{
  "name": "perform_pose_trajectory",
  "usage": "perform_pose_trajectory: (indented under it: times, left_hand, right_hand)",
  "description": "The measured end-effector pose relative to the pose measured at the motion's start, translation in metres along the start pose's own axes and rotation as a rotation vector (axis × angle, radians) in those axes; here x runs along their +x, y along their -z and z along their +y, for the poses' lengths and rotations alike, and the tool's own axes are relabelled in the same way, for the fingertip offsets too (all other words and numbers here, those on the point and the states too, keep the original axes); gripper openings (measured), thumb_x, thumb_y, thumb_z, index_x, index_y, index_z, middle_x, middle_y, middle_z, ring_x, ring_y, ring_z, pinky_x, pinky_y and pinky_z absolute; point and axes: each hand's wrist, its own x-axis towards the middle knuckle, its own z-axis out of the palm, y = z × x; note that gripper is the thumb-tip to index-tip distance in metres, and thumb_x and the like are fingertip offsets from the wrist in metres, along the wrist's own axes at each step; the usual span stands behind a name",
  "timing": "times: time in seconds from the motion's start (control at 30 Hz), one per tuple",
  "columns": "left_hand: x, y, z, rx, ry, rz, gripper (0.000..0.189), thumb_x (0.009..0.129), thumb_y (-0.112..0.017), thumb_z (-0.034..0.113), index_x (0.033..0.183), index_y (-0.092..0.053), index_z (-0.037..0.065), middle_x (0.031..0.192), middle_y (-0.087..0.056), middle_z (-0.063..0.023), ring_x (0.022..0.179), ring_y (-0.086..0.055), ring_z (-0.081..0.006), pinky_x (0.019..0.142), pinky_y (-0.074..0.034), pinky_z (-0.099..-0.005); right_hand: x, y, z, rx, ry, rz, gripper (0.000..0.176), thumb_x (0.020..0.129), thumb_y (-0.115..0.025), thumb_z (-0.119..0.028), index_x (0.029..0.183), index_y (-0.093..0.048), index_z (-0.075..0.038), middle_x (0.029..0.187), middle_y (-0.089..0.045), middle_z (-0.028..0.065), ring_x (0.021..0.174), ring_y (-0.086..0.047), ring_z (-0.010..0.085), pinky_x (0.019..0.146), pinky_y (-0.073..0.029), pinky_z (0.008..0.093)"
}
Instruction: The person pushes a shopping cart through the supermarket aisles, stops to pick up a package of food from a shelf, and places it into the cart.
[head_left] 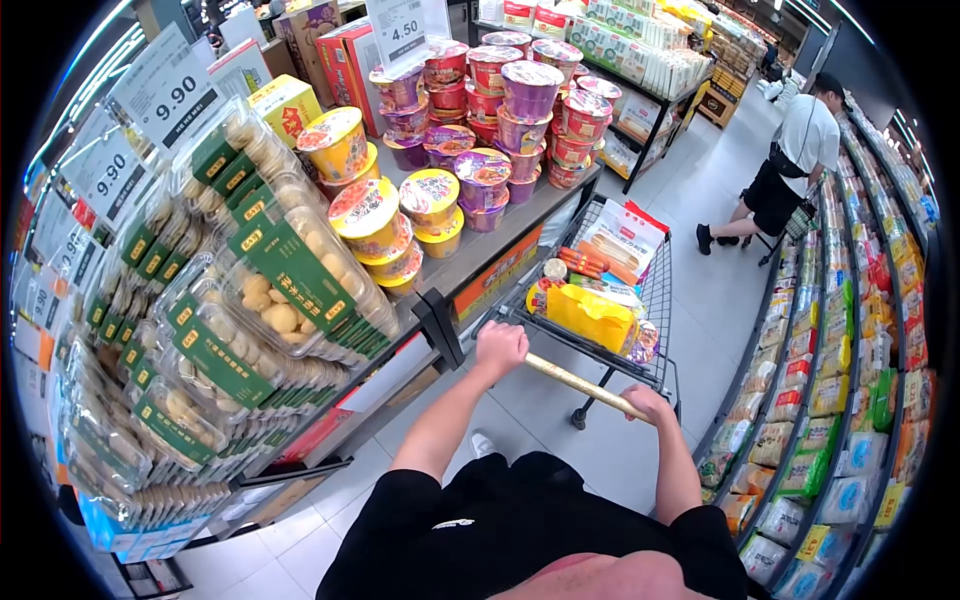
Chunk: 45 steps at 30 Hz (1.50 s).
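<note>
My left hand [501, 347] is wrapped round the left end of the handlebar [575, 380] of a shopping cart. Closed on the right end of the same bar is my right hand [648, 402]. Ahead of the bar stretches the wire shopping cart [655, 270]. Inside it lie a yellow bag [590, 320], a large white and orange packet [622, 240], red sausage-like sticks [583, 262] and a round tub seen in part at the right.
Left of the cart, a display table [510, 215] bears stacked instant noodle cups [530, 90] and clear boxes of cookies [275, 300]. Shelves of bagged goods [800, 430] line the right side. Farther along the aisle, a person [800, 140] stands with another cart.
</note>
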Motion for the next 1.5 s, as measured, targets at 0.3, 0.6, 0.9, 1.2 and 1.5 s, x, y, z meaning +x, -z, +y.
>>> perform_pose_trajectory:
  times: [0.3,0.6,0.9,1.2,1.5]
  left_hand:
    - [0.018,-0.004,-0.005,-0.017,-0.029,0.023,0.018,0.078,-0.061,0.019,0.063,-0.055,0.012,0.062,-0.060,-0.0050,0.063,-0.060,-0.0232,0.066,-0.043,-0.0371]
    - [0.039,-0.010,-0.012,-0.007,-0.055,0.056,0.020,0.077,-0.062,0.019,0.061,-0.052,0.011,0.060,-0.058,-0.0047,0.061,-0.058,-0.0231,0.064,-0.042,-0.0369]
    - [0.059,-0.015,-0.017,0.001,0.038,-0.057,0.019,0.078,-0.061,0.016,0.061,-0.053,0.011,0.059,-0.055,-0.0059,0.061,-0.056,-0.0249,0.064,-0.040,-0.0389]
    - [0.035,-0.005,-0.005,0.002,0.064,-0.050,0.020,0.079,-0.061,0.016,0.062,-0.054,0.010,0.060,-0.057,-0.0047,0.062,-0.057,-0.0238,0.065,-0.040,-0.0386]
    - [-0.010,0.021,0.014,-0.134,0.054,-0.107,0.030,0.077,-0.070,0.029,0.060,-0.051,0.013,0.059,-0.056,-0.0010,0.062,-0.057,-0.0215,0.067,-0.040,-0.0355]
  right_hand:
    - [0.024,0.009,0.011,0.093,0.020,0.282,0.043,0.090,-0.057,-0.035,0.066,-0.057,0.001,0.059,-0.056,0.0061,0.058,-0.052,0.0171,0.063,-0.044,0.0360]
    - [0.041,0.027,0.000,0.025,-0.047,-0.261,0.037,0.095,-0.049,-0.029,0.080,-0.070,-0.002,0.072,-0.069,0.0102,0.067,-0.067,0.0189,0.067,-0.053,0.0343]
    - [0.061,0.028,0.000,0.234,-0.094,-0.426,0.028,0.094,-0.044,-0.016,0.085,-0.063,0.002,0.070,-0.065,0.0111,0.063,-0.068,0.0209,0.063,-0.058,0.0365]
    - [0.031,0.023,-0.013,0.204,-0.181,-0.447,0.032,0.097,-0.043,-0.026,0.089,-0.061,-0.001,0.070,-0.060,0.0081,0.063,-0.063,0.0197,0.060,-0.057,0.0372]
    - [0.015,0.001,0.013,0.114,-0.165,-0.382,0.058,0.107,-0.027,-0.042,0.079,-0.060,-0.003,0.064,-0.062,0.0085,0.060,-0.065,0.0209,0.069,-0.056,0.0345]
